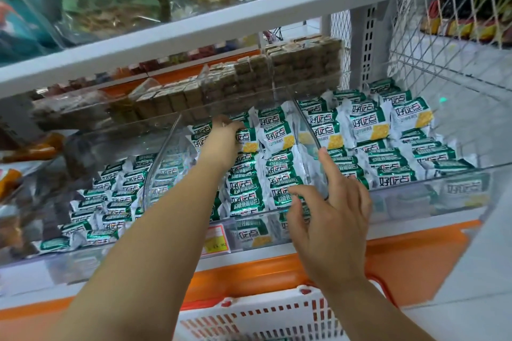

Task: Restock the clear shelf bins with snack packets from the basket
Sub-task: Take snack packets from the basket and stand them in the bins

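Left hand [224, 137] curls on a cracker packet [248, 139] at the rear of the middle bin [165, 151], atop a loose pile. Right hand [329, 216] spread at the shelf's front edge. Risk: a nudged pile slides and spills towards the basket [263, 318].

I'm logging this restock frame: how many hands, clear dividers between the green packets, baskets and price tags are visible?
Hands: 2, left hand on a packet, right hand
Dividers: 2, left divider, right divider
Basket: 1
Price tag: 1
Total: 6
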`<state>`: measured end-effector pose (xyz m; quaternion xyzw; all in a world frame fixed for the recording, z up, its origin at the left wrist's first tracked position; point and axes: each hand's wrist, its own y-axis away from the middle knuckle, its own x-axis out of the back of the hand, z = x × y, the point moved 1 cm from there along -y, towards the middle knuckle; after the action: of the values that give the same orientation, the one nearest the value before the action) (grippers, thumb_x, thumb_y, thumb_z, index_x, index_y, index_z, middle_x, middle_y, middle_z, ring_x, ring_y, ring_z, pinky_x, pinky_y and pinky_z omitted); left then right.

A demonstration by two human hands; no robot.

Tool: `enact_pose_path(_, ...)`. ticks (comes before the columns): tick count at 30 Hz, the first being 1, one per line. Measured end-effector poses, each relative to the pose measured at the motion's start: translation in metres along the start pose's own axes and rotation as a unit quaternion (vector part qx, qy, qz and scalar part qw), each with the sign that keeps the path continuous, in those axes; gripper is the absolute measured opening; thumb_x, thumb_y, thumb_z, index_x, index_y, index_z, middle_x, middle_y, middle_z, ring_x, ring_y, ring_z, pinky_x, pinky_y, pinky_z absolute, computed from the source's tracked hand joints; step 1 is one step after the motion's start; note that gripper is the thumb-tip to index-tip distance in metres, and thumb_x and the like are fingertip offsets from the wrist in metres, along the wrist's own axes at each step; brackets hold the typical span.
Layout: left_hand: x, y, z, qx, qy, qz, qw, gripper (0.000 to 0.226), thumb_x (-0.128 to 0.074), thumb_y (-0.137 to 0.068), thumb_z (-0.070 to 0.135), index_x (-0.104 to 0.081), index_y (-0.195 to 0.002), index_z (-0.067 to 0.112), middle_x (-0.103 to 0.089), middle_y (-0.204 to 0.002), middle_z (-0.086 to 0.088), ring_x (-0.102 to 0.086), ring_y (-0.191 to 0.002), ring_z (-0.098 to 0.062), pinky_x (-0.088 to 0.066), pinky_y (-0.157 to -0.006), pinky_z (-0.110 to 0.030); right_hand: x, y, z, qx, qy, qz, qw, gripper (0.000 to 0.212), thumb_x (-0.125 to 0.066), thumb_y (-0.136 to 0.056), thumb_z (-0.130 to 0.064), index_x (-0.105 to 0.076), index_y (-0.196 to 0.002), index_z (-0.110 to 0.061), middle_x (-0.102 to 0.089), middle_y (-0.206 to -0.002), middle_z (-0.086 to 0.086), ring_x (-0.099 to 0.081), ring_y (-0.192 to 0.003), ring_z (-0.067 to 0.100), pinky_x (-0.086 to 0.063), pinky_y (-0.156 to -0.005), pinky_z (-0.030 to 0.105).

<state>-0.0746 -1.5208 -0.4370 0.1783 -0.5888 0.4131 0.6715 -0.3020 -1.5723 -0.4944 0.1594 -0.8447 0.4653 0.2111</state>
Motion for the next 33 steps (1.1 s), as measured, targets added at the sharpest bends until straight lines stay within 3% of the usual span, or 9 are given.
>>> enact_pose_path(6,0.000,-0.003,-0.005,-0.007,0.011,-0.013,1.000,0.048,-0.057,-0.093,0.009,-0.046,-0.139,0.017,-0.028,-0.147,-0.015,-0.046,-0.122,-0.032,-0.037,-0.100,-0.030,0.000,-0.001,0.001,0.003,-0.003,-0.001,1.000,0.027,-0.043,-0.088,-0.032,-0.068,-0.084,-0.023,-0.040,-0.146,0.006,-0.039,-0.122,0.023,-0.016,-0.110,0.038)
enact_pose_path(12,-0.002,0.000,-0.012,0.004,-0.034,-0.014,0.999,0.051,-0.056,-0.093,0.014,-0.044,-0.141,0.028,-0.024,-0.150,-0.012,-0.036,-0.130,-0.040,-0.039,-0.104,-0.050,0.001,0.000,0.002,0.003,0.000,-0.008,1.000,0.026,-0.043,-0.088,-0.033,-0.067,-0.082,-0.024,-0.040,-0.146,0.006,-0.039,-0.121,0.023,-0.016,-0.109,0.038)
enact_pose_path(17,0.012,0.017,-0.004,0.019,-0.056,-0.016,0.998,0.056,-0.058,-0.094,0.017,-0.036,-0.144,0.032,-0.020,-0.148,-0.018,-0.035,-0.129,-0.044,-0.044,-0.099,-0.051,0.002,0.000,-0.001,-0.004,-0.004,-0.012,1.000,0.025,-0.043,-0.087,-0.030,-0.067,-0.084,-0.026,-0.040,-0.147,0.006,-0.037,-0.125,0.023,-0.014,-0.112,0.040)
enact_pose_path(21,0.038,0.053,0.007,-0.008,-0.014,0.065,0.998,0.043,-0.053,-0.096,0.012,-0.047,-0.137,0.027,-0.029,-0.144,-0.013,-0.038,-0.125,-0.034,-0.048,-0.088,-0.044,0.005,0.004,-0.013,0.031,-0.016,0.013,0.999,0.019,-0.050,-0.084,-0.018,-0.068,-0.090,-0.022,-0.046,-0.140,0.010,-0.037,-0.130,0.026,-0.016,-0.113,0.046)
enact_pose_path(24,0.052,0.107,0.002,-0.094,0.078,0.179,0.976,0.029,-0.053,-0.094,0.008,-0.062,-0.120,0.017,-0.049,-0.130,-0.005,-0.051,-0.109,-0.020,-0.046,-0.085,-0.035,0.003,0.017,-0.042,0.110,-0.044,0.029,0.993,0.014,-0.059,-0.078,-0.008,-0.069,-0.083,-0.018,-0.063,-0.114,0.006,-0.050,-0.108,0.024,-0.034,-0.097,0.040)
enact_pose_path(28,0.048,0.199,-0.036,-0.128,0.149,0.223,0.955,0.026,-0.044,-0.089,0.017,-0.066,-0.102,0.012,-0.060,-0.100,0.004,-0.055,-0.090,-0.008,-0.043,-0.077,-0.020,-0.012,0.057,-0.075,0.189,-0.134,-0.140,0.963,0.019,-0.048,-0.083,-0.015,-0.067,-0.087,-0.016,-0.065,-0.081,-0.003,-0.059,-0.074,0.016,-0.045,-0.066,0.025)
enact_pose_path(30,0.030,0.242,-0.067,-0.078,0.164,0.213,0.960,0.024,-0.045,-0.088,0.017,-0.066,-0.100,0.014,-0.059,-0.095,0.010,-0.053,-0.085,-0.004,-0.043,-0.075,-0.019,-0.023,0.083,-0.077,0.191,-0.111,-0.277,0.935,0.022,-0.046,-0.086,-0.019,-0.067,-0.092,-0.017,-0.067,-0.083,-0.003,-0.061,-0.073,0.017,-0.047,-0.061,0.027)
enact_pose_path(33,-0.008,0.296,-0.111,0.028,0.182,0.166,0.969,0.025,-0.047,-0.088,0.018,-0.066,-0.104,0.018,-0.061,-0.098,0.010,-0.058,-0.087,-0.011,-0.046,-0.072,-0.028,-0.036,0.119,-0.072,0.102,-0.050,-0.439,0.891,0.021,-0.044,-0.096,-0.023,-0.061,-0.109,-0.023,-0.063,-0.091,-0.005,-0.054,-0.075,0.012,-0.042,-0.060,0.027)
